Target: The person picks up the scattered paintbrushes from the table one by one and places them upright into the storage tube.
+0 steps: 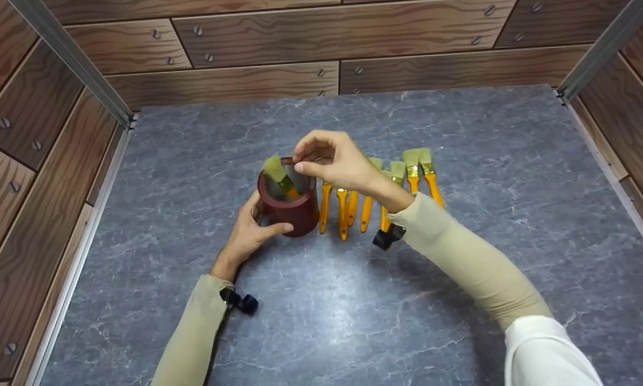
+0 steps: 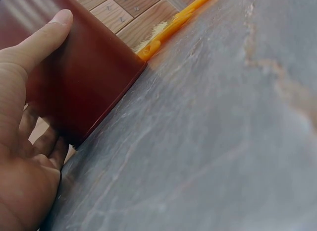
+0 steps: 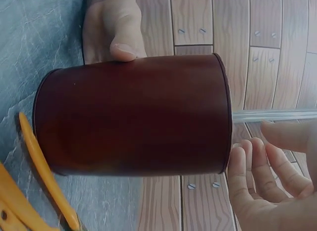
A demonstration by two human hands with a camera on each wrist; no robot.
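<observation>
A dark red cylindrical cup (image 1: pixel 302 214) stands upright on the tabletop. One paintbrush (image 1: pixel 276 171) leans inside it, bristles up, its handle mostly hidden by the cup wall. My left hand (image 1: pixel 248 230) grips the cup from the left, thumb across the near side and fingers around the back. Over the cup's right rim is my right hand (image 1: pixel 345 161), with bent fingers and nothing between them; in the right wrist view its fingertips (image 3: pixel 237 151) are right at the rim. Several paintbrushes (image 1: pixel 342 212) with orange handles lie right of the cup, partly behind the right forearm.
The grey marbled tabletop (image 1: pixel 321 316) reaches out on all sides of the cup. Wood-patterned panels (image 1: pixel 262 37) close in the back and both sides, with metal rails (image 1: pixel 74 59) at the corners. Two brushes (image 1: pixel 426 171) lie farthest right, beyond the right wrist.
</observation>
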